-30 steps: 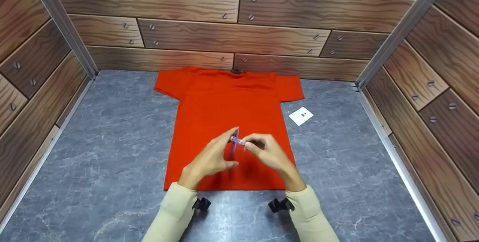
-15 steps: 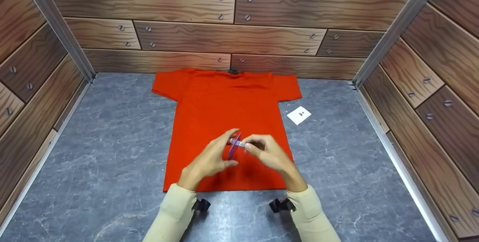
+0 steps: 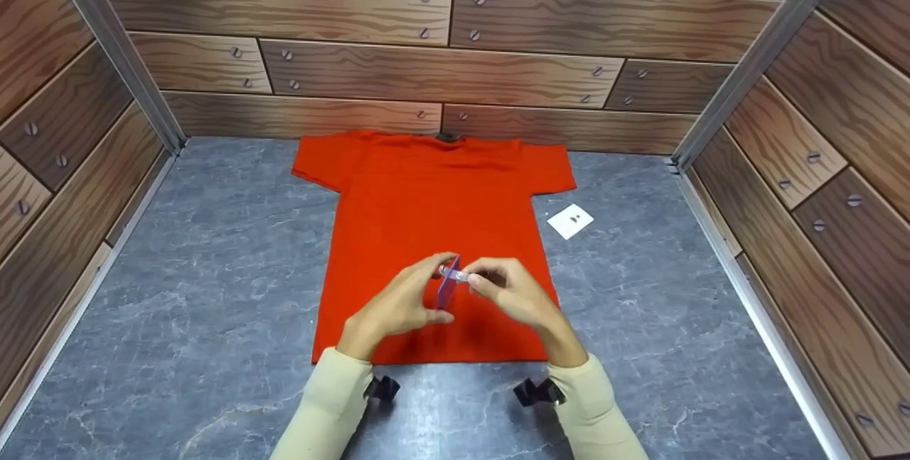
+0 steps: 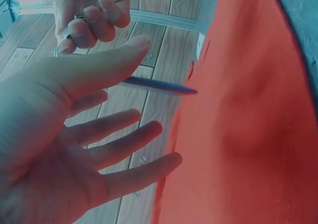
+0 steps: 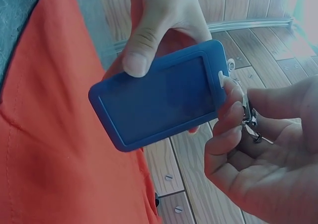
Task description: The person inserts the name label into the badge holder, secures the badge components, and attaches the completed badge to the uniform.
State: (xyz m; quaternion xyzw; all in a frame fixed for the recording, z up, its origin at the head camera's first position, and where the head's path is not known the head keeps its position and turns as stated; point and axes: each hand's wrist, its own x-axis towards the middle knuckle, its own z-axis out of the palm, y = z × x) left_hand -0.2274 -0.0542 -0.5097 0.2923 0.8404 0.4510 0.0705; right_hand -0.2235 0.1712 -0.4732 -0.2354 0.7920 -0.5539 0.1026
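Observation:
A blue-purple badge holder (image 3: 446,292) (image 5: 159,97) with a clear window hangs nearly edge-on between both hands. My right hand (image 3: 512,293) pinches its metal clip (image 5: 247,110), joined by a short clear strap (image 3: 456,275) to the holder's slot. My left hand (image 3: 398,307) is spread in a wide C around the holder. Its thumb (image 5: 135,65) lies near the holder's edge in the right wrist view; whether it touches is unclear. Straight left fingers (image 4: 124,144) stand apart in the left wrist view. Beneath the hands lies a red T-shirt (image 3: 434,211).
A white card (image 3: 570,221) with small dark marks lies right of the shirt. The grey marbled surface (image 3: 227,268) is bounded by wood-patterned walls (image 3: 341,5) at the back and sides. Metal strips (image 3: 746,282) run along its side edges.
The badge holder has turned slightly and come down a little. My left index finger has lowered toward its top edge. The right hand keeps its pinch on the clip; shirt and card stay put.

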